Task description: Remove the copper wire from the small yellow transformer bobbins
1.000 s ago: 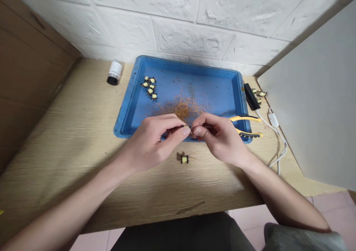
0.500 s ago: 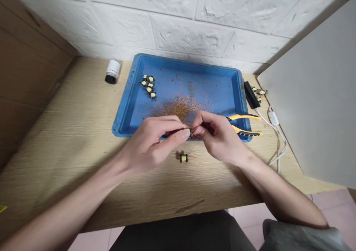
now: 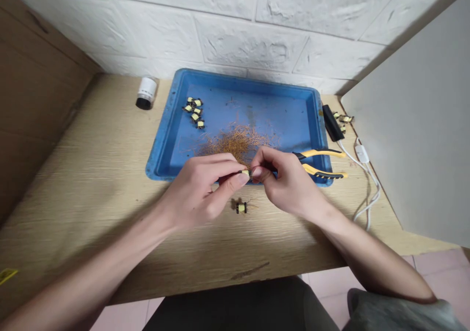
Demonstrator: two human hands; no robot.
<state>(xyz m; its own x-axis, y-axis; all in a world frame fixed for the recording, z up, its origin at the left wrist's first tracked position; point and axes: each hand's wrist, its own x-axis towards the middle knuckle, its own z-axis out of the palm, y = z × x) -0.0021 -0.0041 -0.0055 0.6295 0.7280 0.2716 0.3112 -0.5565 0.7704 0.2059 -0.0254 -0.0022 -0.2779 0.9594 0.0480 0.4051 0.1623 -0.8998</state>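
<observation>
My left hand (image 3: 207, 186) pinches a small transformer coil (image 3: 245, 173), wrapped in yellow tape with black ends, between thumb and fingertips. At the coil's right end, my right hand (image 3: 284, 179) has its thumb and forefinger pressed together. Whatever they grip there is too small to make out. Both hands are over the front rim of a blue tray (image 3: 156, 157). A second transformer coil (image 3: 241, 207) with thin wire leads lies on the table just below them.
Copper-coloured wire clippings (image 3: 235, 142) are heaped in the tray, with several coils (image 3: 195, 110) at its left. Yellow-and-black pliers (image 3: 323, 153) lean over its right rim. A black block (image 3: 332, 123), white cable (image 3: 374, 189) and more coils (image 3: 345, 119) lie right; a white bottle (image 3: 147, 92) stands left.
The view has shifted slightly. Both hands keep their pinching pose around the coil, with only a slight change at the fingertips.
</observation>
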